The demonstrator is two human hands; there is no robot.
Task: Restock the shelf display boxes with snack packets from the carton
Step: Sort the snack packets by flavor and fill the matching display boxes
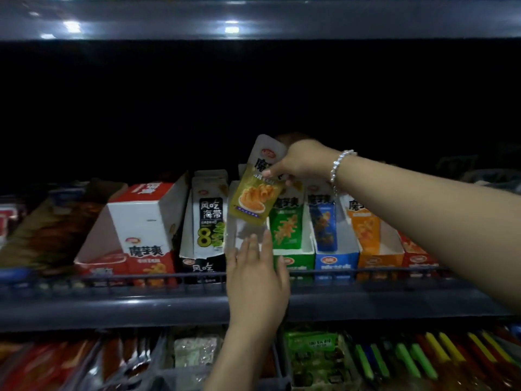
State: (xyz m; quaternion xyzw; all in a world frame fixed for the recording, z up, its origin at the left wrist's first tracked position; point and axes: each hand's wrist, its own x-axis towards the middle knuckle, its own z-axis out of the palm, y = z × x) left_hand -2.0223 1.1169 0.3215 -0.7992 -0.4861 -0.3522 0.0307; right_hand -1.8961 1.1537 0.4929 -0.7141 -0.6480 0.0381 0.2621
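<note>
Mid-restock, one packet going in. Right hand (pixel 298 162) pinching yellow snack packet (pixel 255 193) above near-empty display box (pixel 248 235) at shelf front edge (pixel 112 303). Left hand (pixel 255 280) flat, fingers straight, steadying box front. Next: lower packet upright inside. Carton out of view.

The left hand (pixel 255 280) covers the front of the display box (pixel 235 221) behind it, so its label cannot be read. Behind that box the shelf's depth is black. Left of it, brown packets (pixel 53 230) smear with blur; below it, lower-shelf goods (pixel 315 359) run off the picture's bottom edge
</note>
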